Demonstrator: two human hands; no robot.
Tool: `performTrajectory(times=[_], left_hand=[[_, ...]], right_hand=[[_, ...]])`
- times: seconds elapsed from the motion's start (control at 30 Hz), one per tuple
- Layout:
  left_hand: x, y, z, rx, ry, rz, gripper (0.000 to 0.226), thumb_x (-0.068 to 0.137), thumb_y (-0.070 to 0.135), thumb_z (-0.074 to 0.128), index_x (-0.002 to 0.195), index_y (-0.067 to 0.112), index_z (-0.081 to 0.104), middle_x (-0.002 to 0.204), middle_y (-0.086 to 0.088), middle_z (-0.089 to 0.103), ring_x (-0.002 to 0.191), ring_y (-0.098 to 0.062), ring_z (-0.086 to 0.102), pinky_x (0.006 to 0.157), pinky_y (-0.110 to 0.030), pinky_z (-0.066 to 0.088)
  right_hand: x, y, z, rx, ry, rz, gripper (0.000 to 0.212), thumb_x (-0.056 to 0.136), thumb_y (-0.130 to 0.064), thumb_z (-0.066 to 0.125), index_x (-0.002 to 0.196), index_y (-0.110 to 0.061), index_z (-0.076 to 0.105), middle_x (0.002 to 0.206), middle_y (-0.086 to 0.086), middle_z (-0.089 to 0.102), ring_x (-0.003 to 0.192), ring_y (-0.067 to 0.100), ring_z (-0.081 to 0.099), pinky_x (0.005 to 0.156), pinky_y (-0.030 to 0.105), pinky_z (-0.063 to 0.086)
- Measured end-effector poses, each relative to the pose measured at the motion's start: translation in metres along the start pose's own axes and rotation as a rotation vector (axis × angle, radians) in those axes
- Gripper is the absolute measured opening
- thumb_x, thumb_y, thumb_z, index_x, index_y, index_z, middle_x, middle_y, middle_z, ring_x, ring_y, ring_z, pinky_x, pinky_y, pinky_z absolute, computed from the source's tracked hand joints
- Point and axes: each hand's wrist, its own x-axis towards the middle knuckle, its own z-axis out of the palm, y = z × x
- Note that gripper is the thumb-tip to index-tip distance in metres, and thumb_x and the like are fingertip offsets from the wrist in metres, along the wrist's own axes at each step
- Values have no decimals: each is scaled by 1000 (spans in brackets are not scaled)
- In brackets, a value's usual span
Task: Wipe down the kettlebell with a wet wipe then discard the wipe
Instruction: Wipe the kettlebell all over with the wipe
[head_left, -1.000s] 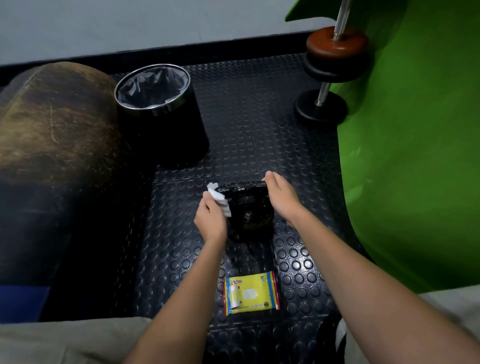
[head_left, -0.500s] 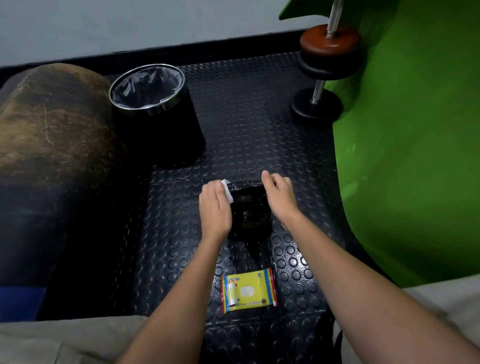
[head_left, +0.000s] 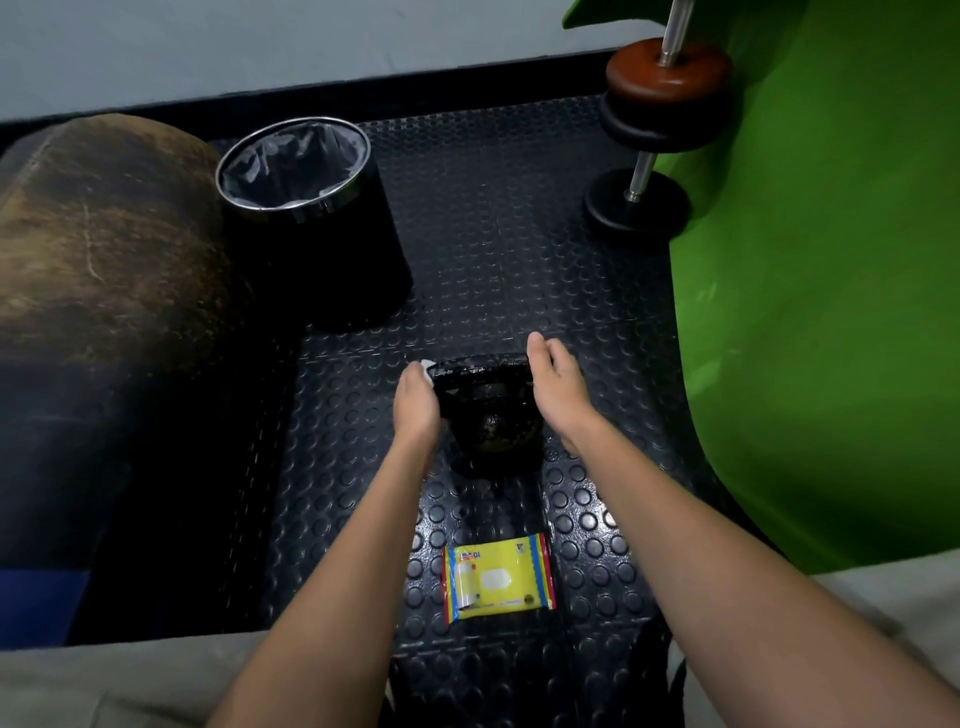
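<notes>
— Item one: where's the kettlebell?
— Black kettlebell (head_left: 491, 410), upright on the studded black floor mat (head_left: 493, 234), straight ahead of me and between my two hands.

— And your hands?
— My left hand (head_left: 415, 402) is against the left end of the handle, pressing a white wet wipe (head_left: 427, 370) to it; only a corner of the wipe shows past my fingers, and I cannot tell how they curl round it. My right hand (head_left: 556, 384) lies on the right end of the handle, fingers folded over it.

— Other stock?
— Yellow wipe packet (head_left: 497, 577), flat on the mat, nearer to me than the kettlebell. Black lined bin (head_left: 311, 223), far left. Dumbbell (head_left: 649, 140), far right, leaning on green sheeting (head_left: 831, 312). Brown padded roll (head_left: 104, 260), left edge.
</notes>
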Motion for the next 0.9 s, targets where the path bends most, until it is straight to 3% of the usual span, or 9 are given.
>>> performTrajectory(times=[0.07, 0.13, 0.23, 0.37, 0.5, 0.63, 0.73, 0.83, 0.9], left_hand=[[-12, 9, 5, 276, 44, 281, 34, 103, 25, 27, 77, 13, 46, 84, 2, 52, 84, -19, 47, 77, -37, 38], [-23, 16, 8, 533, 85, 567, 37, 103, 20, 27, 67, 18, 36, 72, 4, 44, 75, -20, 41, 78, -43, 37], [-25, 10, 13, 781, 134, 801, 35, 107, 24, 25, 79, 17, 46, 82, 5, 49, 82, -20, 44, 99, -46, 39], [-39, -10, 17, 819, 111, 884, 46, 109, 37, 17, 127, 16, 54, 125, 1, 55, 126, -21, 46, 123, -44, 18], [-37, -24, 13, 664, 91, 785, 49, 109, 45, 16, 144, 23, 41, 149, 2, 40, 146, -18, 24, 125, -42, 8], [-31, -22, 19, 376, 181, 556, 51, 108, 47, 14, 122, 19, 55, 134, 4, 43, 135, -13, 31, 121, -41, 16], [-32, -15, 23, 165, 159, 415, 35, 110, 39, 21, 107, 28, 54, 124, 7, 40, 123, -10, 33, 111, -26, 18], [-22, -11, 22, -25, 114, 237, 32, 107, 37, 28, 111, 19, 54, 112, 9, 45, 114, -9, 37, 103, -26, 28], [-12, -11, 14, -164, 57, 75, 52, 101, 59, 31, 124, 19, 54, 122, 11, 52, 119, -10, 43, 104, -30, 32]], right_hand=[[-2, 1, -3, -2, -12, 4, 47, 103, -57, 31, 105, -19, 58, 124, 1, 54, 106, 15, 51, 91, 31, 36], [-4, 0, -8, 2, -17, 7, 51, 105, -53, 28, 129, -15, 53, 141, 2, 47, 121, 17, 46, 100, 29, 29], [-6, -1, -11, 2, -18, 28, 54, 105, -53, 27, 140, -16, 47, 149, 4, 41, 136, 20, 40, 106, 30, 26], [-6, 1, -10, 4, -18, 20, 45, 101, -60, 29, 110, -26, 57, 129, 3, 56, 119, 19, 53, 107, 43, 40], [-7, 0, -7, -20, -34, -1, 47, 100, -62, 31, 99, -23, 57, 118, 1, 58, 107, 15, 56, 98, 40, 44], [-4, -5, -6, -12, -51, -3, 50, 102, -58, 32, 112, -16, 57, 122, -2, 53, 108, 12, 50, 93, 32, 37], [-3, -3, -7, 31, -64, 10, 51, 101, -59, 35, 115, -15, 57, 125, 0, 55, 108, 12, 51, 91, 31, 36], [-3, -4, -6, 66, -81, 35, 50, 101, -60, 36, 114, -16, 57, 129, -1, 54, 107, 9, 50, 94, 32, 35], [-5, -7, -6, 84, -88, 46, 48, 101, -59, 36, 116, -18, 57, 134, 1, 52, 110, 10, 49, 95, 31, 34]])
